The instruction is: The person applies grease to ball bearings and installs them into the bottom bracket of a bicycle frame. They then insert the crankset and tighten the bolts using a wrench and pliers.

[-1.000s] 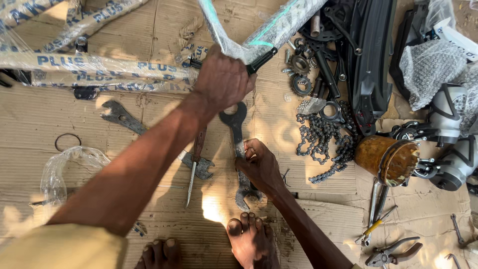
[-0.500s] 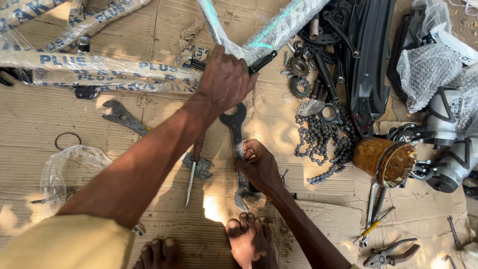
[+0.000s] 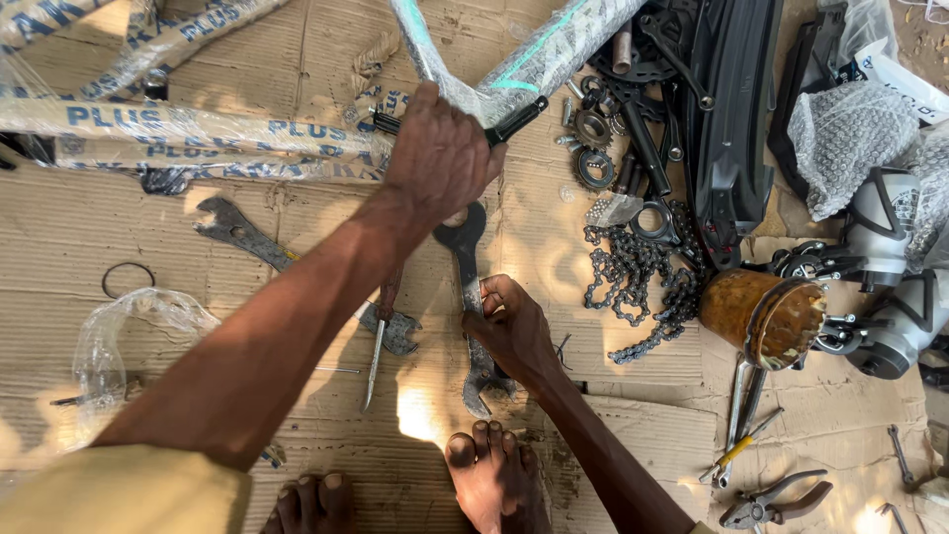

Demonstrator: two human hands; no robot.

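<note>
Left hand point(image 3: 442, 158): palm down, fingers curled over the joint of the wrapped bicycle frame point(image 3: 198, 133), pressing on it; a black-handled tool point(image 3: 514, 121) pokes out from under the fingers, though whether the hand grips it cannot be told.

Right hand point(image 3: 509, 326): fingers closed narrowly around the shaft of a large double-ended wrench point(image 3: 473, 297), which lies flat on the cardboard sheet point(image 3: 297, 59), its upper jaw just below the left hand.

Second wrench point(image 3: 247, 235): flat on the cardboard, left of the left forearm, partly hidden by it.

Screwdriver point(image 3: 376, 351): between the two wrenches, tip toward the bare feet point(image 3: 489, 475).

Bicycle chain point(image 3: 638, 287): heaped right of the right hand, apart from it.

Rusty tin point(image 3: 761, 314): just beside the chain, on its side, open mouth facing right.

Pliers point(image 3: 776, 504): lower right corner.

Clear plastic bag point(image 3: 129, 336) and small ring point(image 3: 129, 280): left edge.

Black bicycle parts point(image 3: 727, 119): upper right, piled.
</note>
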